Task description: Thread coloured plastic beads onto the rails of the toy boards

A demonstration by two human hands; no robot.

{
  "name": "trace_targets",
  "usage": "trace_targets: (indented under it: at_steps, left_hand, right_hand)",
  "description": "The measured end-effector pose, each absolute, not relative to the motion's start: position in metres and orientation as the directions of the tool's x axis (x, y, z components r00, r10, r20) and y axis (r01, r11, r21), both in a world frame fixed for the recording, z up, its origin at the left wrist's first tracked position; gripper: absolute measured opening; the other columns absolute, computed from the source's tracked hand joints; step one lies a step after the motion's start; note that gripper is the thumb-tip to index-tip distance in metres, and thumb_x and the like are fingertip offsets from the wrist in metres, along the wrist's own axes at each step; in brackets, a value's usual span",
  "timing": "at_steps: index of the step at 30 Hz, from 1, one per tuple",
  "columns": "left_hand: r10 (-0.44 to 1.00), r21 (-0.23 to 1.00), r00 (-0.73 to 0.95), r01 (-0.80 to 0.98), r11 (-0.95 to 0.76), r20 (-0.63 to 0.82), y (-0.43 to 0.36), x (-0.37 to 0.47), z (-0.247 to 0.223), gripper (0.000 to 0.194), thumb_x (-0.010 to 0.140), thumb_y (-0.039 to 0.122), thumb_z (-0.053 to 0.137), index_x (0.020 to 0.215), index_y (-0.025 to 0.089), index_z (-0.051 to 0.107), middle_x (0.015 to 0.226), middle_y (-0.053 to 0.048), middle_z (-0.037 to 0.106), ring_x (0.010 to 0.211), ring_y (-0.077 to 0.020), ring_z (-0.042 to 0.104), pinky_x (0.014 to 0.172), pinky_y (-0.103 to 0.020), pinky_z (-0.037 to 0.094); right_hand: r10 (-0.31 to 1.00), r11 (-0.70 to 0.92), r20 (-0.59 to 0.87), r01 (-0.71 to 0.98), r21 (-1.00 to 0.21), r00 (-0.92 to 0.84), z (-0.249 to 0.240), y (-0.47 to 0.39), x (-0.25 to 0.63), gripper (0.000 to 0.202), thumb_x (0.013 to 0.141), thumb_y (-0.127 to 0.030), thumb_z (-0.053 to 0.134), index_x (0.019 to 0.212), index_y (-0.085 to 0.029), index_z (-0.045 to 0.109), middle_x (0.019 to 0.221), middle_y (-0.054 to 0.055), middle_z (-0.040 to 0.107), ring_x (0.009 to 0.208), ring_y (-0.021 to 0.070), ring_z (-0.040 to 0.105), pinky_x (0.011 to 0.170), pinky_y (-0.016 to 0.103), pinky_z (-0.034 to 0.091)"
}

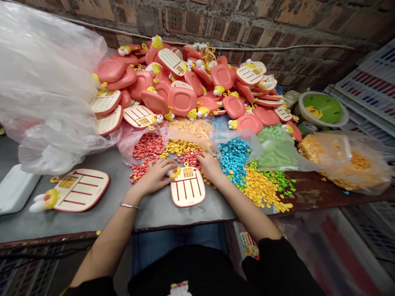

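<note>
A small cream board [188, 191] with a yellow animal head lies slot side up near the centre of the frame, flat on the grey tabletop [219, 207] close to its front edge, a spot that seems chosen so that both arms reach it without stretching. The left hand [156, 174] rests at the board's upper left, its fingers spread beside the head, probably to steady it; whether that grip presses on the head or only hovers next to it, I cannot tell. The right hand [210, 166] is at the board's upper right, fingertips bent down by the near red pieces [189, 156], and whether this grip is pinching a piece or is bare is hidden. The loose pieces fan around the board, mostly grouped by colour, likely so each kind can be found quickly: more red pieces [148, 146] to the left, yellow pieces [182, 147] just behind, blue pieces [233, 154] right of centre, and green pieces [282, 181] farther right. Plastic bags [274, 154] lie open-mouthed behind some heaps, apparently letting the contents spill forward within reach. A large pile of boards [182, 100] fills the upper middle, heaped against the brick wall [216, 20], which presumably leaves the front strip for handling. Another board [84, 191] lies face up at the lower left, well apart, beside a white box [15, 189].
</note>
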State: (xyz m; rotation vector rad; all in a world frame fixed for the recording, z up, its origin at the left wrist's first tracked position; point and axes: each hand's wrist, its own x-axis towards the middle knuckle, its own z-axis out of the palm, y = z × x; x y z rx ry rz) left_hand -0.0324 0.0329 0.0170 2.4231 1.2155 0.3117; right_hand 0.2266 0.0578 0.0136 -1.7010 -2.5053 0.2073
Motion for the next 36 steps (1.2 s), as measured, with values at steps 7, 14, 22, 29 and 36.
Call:
trace_targets:
  at_steps: [7,14,22,29,36]
  left_hand:
    - [0.798,0.420,0.602,0.726,-0.545,-0.004,0.032,-0.031,0.022,0.035,0.095,0.043,0.050,0.127,0.028,0.055,0.138,-0.008,0.054,0.124,-0.0292,0.047,0.098,-0.045,0.028]
    - [0.786,0.407,0.618,0.721,-0.560,-0.014,0.030,-0.028,0.023,0.042,0.092,0.048,0.052,0.129,0.027,0.054,0.140,-0.009,0.052,0.126,-0.0318,0.046,0.100,-0.048,0.028]
    - [0.777,0.384,0.630,0.719,-0.580,-0.007,0.031,-0.030,0.018,0.044,0.092,0.050,0.051,0.130,0.027,0.053,0.141,-0.010,0.051,0.126,-0.0318,0.046,0.099,-0.047,0.029]
    - [0.782,0.386,0.623,0.725,-0.571,-0.014,0.030,-0.029,0.020,0.044,0.092,0.050,0.050,0.130,0.027,0.053,0.140,-0.010,0.052,0.127,-0.0324,0.045,0.100,-0.049,0.028]
    - [0.790,0.397,0.614,0.726,-0.562,-0.005,0.029,-0.029,0.023,0.042,0.092,0.047,0.051,0.129,0.028,0.055,0.139,-0.010,0.053,0.126,-0.0319,0.046,0.099,-0.047,0.030]
  right_hand:
    - [0.933,0.357,0.165,0.869,-0.344,-0.318,0.011,0.065,0.227,0.020,0.091,-0.008,0.046,0.097,-0.017,0.062,0.101,0.014,0.063,0.097,0.0264,0.055,0.088,0.038,0.043]
    - [0.943,0.294,0.334,0.504,-0.812,-0.012,0.040,0.006,0.269,0.014,0.095,-0.030,0.050,0.103,-0.022,0.059,0.101,0.008,0.064,0.093,0.0214,0.061,0.080,0.033,0.049]
    - [0.932,-0.106,0.062,0.430,-0.897,0.358,-0.012,-0.115,0.342,0.033,0.094,-0.052,0.044,0.086,-0.023,0.056,0.081,0.005,0.066,0.069,0.0197,0.061,0.057,0.030,0.047]
    - [0.983,-0.005,0.107,0.607,-0.795,0.148,-0.021,-0.051,0.318,0.026,0.095,-0.044,0.040,0.083,-0.024,0.052,0.078,0.003,0.062,0.074,0.0205,0.060,0.068,0.032,0.046]
    - [0.974,0.001,0.120,0.527,-0.850,0.192,0.002,-0.044,0.317,0.024,0.094,-0.047,0.045,0.088,-0.024,0.049,0.075,0.001,0.064,0.068,0.0187,0.062,0.065,0.030,0.047]
